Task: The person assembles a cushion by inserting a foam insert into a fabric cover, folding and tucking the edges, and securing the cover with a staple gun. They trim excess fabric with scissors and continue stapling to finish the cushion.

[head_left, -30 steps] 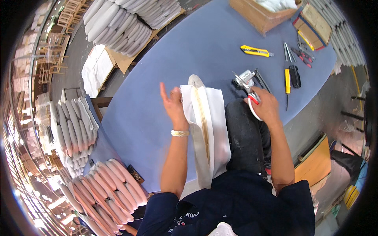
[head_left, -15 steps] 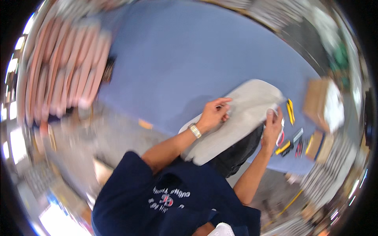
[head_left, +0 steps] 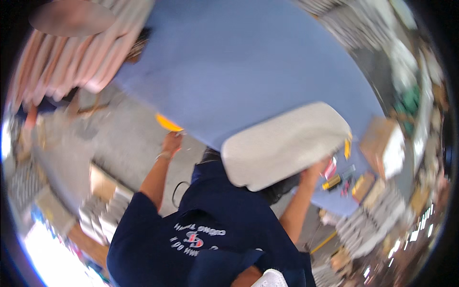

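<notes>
A long, light grey padded cushion (head_left: 287,143) with rounded ends lies slantwise over the near edge of the blue-topped table (head_left: 239,67). At its near right side my right hand (head_left: 314,171) grips the edge, with its fingers partly hidden by the cushion. My left hand (head_left: 172,142) is away from the cushion, low at the table's left edge. Its fingertips are beside a bright yellow-orange curved thing (head_left: 168,123) at that edge. Those fingers are small and blurred, so their grip does not show clearly. Black material (head_left: 279,191) shows beneath the cushion.
Right of the cushion lie a yellow cutter (head_left: 347,149), a yellow-and-black tool (head_left: 331,182) and a red-and-white ring-like thing (head_left: 330,168). Beyond them stands a cardboard box (head_left: 380,143). Pinkish padded pieces (head_left: 81,57) are stacked at the far left.
My left hand has left the cushion and moved left and down to the yellow-orange thing. The cushion now shows a smoother, fuller face. My right hand stays at its right side, slightly lower.
</notes>
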The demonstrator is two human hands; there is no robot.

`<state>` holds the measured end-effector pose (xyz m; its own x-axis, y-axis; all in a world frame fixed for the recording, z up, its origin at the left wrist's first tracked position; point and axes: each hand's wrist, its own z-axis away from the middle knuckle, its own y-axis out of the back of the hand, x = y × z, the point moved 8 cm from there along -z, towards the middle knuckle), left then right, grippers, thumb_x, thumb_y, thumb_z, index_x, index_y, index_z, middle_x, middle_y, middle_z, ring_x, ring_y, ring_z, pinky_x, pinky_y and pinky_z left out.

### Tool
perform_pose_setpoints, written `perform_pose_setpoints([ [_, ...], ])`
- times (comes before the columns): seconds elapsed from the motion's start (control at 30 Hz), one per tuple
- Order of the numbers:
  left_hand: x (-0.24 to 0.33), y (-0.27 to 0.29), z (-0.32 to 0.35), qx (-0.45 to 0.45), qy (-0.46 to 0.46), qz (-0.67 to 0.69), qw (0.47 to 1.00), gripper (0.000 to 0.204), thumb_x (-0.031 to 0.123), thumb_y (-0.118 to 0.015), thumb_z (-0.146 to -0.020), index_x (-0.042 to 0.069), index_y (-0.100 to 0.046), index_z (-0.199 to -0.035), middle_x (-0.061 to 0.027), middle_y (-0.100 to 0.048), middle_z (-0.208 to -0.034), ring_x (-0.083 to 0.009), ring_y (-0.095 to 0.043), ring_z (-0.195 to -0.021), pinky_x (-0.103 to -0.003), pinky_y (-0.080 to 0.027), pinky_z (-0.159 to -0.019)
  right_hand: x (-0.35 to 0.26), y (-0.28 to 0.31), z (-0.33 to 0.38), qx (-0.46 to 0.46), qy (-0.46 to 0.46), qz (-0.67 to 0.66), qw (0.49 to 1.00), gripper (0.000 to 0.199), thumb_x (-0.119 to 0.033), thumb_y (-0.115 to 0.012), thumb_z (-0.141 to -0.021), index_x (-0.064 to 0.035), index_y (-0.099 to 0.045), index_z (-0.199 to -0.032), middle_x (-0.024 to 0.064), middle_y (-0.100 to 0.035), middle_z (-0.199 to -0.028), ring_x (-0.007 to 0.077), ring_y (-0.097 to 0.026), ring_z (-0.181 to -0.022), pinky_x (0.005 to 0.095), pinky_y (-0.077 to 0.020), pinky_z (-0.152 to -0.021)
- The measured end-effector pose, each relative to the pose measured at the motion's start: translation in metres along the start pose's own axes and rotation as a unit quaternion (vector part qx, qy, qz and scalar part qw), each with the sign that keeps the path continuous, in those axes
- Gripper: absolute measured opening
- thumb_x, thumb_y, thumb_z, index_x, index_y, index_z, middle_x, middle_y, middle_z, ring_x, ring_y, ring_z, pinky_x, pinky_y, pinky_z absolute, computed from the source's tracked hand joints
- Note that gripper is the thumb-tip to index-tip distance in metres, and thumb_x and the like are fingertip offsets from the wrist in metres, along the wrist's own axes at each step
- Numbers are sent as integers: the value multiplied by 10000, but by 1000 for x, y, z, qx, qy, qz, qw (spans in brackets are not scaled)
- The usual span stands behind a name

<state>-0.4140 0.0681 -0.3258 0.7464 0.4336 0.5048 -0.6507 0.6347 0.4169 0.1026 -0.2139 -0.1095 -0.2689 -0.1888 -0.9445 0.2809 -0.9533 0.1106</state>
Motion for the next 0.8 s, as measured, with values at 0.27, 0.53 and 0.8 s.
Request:
perform_pose_setpoints([
  [0.27,229,-41,104,-221,-347,-179,894,332,272,-715,-955,5,-728,-1151,-163,-763,-1019,-291,-738,-873,-400,-584,-754,-75,-49,19,20,121,37,992,610,42,-720,-839,26,-505,-1409,184,-663,-1270,233,-650,-1132,358,-513,-996],
  [0.53,510,40,237,115,-705,-103,692,983,47,-864,-737,48,-363,-1583,-206,-404,-1618,-355,-426,-1477,-447,-385,-1187,-237,-145,32,-165,331,315,874,673,76,-655,-797,-98,-549,-1438,205,-671,-1321,351,-693,-1141,401,-546,-949],
  [0.8,437,-51,190,-76,-607,-84,787,916,142,-891,-765,15,-415,-1537,-209,-512,-1524,-375,-517,-1392,-468,-413,-1179,-230,-189,8,-400,433,496,637,744,180,-536,-720,-166,-651,-1369,93,-647,-1408,326,-571,-1341,478,-430,-1164],
])
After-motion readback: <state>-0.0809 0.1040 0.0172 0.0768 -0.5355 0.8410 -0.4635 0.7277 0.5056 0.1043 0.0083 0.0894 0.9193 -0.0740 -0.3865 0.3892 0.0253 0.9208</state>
